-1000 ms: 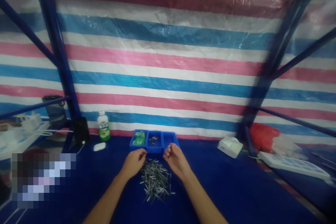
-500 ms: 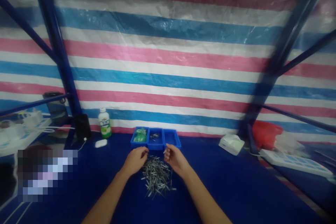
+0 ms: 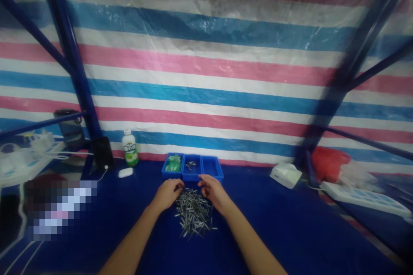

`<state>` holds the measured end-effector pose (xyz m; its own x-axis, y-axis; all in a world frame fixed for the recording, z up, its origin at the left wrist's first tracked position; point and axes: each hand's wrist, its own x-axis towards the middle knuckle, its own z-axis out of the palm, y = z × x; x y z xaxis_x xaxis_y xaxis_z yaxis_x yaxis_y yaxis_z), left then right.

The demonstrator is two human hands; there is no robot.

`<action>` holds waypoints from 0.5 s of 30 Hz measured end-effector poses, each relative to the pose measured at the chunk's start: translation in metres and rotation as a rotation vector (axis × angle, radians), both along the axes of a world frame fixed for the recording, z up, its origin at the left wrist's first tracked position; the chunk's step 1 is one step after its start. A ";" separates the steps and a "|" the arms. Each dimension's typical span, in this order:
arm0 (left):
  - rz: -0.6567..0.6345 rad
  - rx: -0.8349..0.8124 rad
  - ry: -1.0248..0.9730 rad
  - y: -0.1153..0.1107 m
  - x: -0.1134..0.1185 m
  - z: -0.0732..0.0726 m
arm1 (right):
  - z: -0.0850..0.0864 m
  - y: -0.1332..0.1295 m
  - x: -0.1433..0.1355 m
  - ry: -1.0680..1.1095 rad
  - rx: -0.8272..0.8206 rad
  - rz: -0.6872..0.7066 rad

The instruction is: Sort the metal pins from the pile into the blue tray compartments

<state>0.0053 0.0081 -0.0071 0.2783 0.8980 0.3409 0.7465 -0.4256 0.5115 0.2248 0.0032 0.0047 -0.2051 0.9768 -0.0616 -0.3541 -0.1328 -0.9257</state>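
On the blue tabletop [image 3: 271, 223], nearer us than the row of blue trays [image 3: 212, 166], the heap of metal pins [image 3: 194, 215] lies between our hands. Our left hand [image 3: 167, 194] seems nearer, at its far-left edge; our right hand [image 3: 213, 193] is just beside its far-right edge. Both hands' fingers curl loosely; whether they grasp anything, we cannot tell. Single pins share no long axis.

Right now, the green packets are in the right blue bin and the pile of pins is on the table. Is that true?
Not quite: the head view shows the green packets in the left blue bin, not the right one. The pile of pins is on the table, as you said.
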 end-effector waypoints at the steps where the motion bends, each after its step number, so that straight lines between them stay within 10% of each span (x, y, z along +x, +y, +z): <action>1: -0.005 -0.011 -0.006 0.000 0.000 0.000 | 0.000 0.000 0.000 -0.004 0.000 -0.007; 15: 0.017 -0.158 -0.132 0.009 0.001 -0.007 | 0.000 0.000 -0.001 -0.027 0.045 -0.024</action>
